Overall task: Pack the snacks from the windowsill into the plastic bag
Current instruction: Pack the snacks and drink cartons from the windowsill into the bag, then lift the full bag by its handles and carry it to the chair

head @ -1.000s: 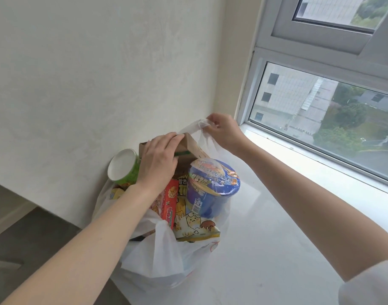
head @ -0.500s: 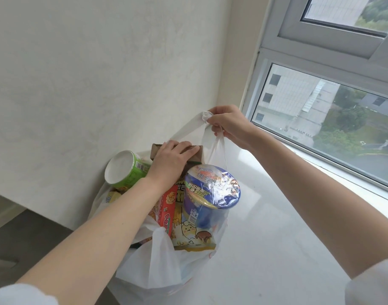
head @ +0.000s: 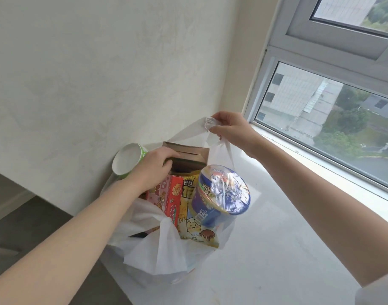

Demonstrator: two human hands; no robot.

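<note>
Both hands busy: I saw right hand (head: 230, 130) pinching the bag handle (head: 207, 124) up, left hand (head: 153, 166) gripping the brown box (head: 189, 158) inside the plastic bag (head: 157, 249) on the windowsill (head: 276, 249).

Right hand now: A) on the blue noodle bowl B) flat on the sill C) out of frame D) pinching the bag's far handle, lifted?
D: the right hand pinches the bunched far handle of the plastic bag, raised above the snacks.

1 head view, high, close, facing forward-down over plastic bag (head: 164, 245) on windowsill (head: 276, 249).
</note>
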